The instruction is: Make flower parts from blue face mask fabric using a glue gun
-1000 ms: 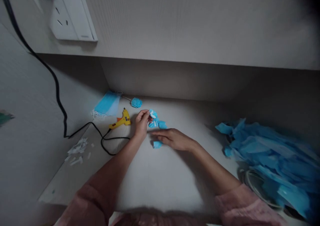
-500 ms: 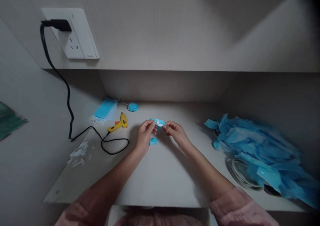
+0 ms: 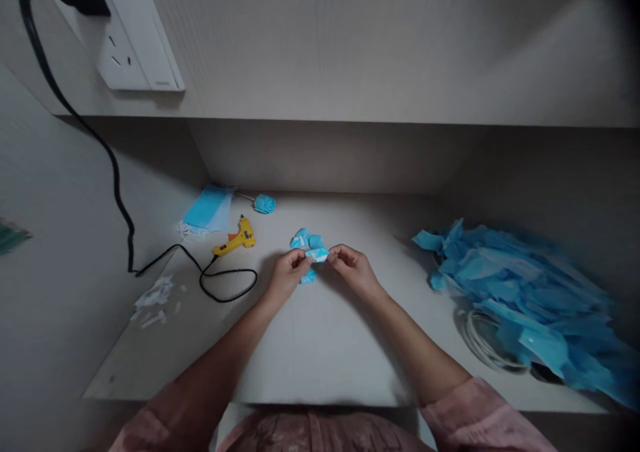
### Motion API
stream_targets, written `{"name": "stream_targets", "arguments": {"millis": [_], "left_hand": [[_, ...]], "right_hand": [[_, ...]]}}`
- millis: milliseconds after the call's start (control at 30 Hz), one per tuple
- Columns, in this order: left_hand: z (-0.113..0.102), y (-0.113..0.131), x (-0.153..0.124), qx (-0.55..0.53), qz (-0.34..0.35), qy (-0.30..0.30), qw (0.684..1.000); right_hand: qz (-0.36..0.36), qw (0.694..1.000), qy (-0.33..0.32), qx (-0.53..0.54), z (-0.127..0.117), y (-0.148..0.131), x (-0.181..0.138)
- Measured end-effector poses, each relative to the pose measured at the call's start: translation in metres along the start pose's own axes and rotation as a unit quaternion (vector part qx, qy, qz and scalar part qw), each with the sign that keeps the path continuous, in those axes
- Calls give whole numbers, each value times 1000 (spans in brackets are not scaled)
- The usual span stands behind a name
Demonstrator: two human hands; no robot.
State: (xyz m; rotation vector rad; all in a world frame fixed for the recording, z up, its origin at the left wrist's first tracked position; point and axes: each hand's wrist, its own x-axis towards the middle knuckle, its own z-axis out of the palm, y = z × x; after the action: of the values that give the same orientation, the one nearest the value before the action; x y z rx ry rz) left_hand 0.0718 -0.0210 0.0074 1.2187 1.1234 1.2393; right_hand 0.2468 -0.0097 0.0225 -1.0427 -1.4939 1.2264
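A small blue and white piece of mask fabric (image 3: 318, 256) is stretched between my two hands above the desk. My left hand (image 3: 287, 271) pinches its left end between thumb and fingers. At the right end, my right hand (image 3: 353, 267) grips the same piece with its fingertips. Just behind it lie several small blue fabric pieces (image 3: 301, 238), one with white patches. Another blue scrap (image 3: 309, 277) rests in front of the held piece, close to my left hand.
Left of my hands lies a yellow glue gun (image 3: 241, 235), its black cord (image 3: 116, 179) running to a wall socket (image 3: 125, 45). Behind it are blue face masks (image 3: 207, 209) and a blue fabric flower (image 3: 265, 203). White strips (image 3: 155, 293) lie left; a blue fabric heap (image 3: 520, 285) and coiled wire (image 3: 487, 345) lie right.
The held piece and both hands have come slightly nearer to me, uncovering the blue pieces behind. My view has shifted, so the socket sits higher and further left.
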Motion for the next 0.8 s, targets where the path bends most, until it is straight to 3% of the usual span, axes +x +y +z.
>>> {"name": "stream_targets", "arguments": {"millis": [233, 500, 633, 733, 800], "left_hand": [[-1, 0, 1, 31, 9, -4, 999], [-2, 7, 0, -33, -15, 8, 999], [1, 5, -5, 72, 103, 61, 990], [3, 1, -9, 216, 204, 47, 954], [4, -1, -11, 274, 232, 37, 933]], "right_hand": [[45, 998, -28, 31, 5, 0, -2], [62, 996, -30, 56, 8, -1, -4], [58, 996, 19, 71, 10, 0, -4], [47, 995, 44, 80, 12, 3, -4], [39, 995, 42, 87, 14, 4, -4]]}}
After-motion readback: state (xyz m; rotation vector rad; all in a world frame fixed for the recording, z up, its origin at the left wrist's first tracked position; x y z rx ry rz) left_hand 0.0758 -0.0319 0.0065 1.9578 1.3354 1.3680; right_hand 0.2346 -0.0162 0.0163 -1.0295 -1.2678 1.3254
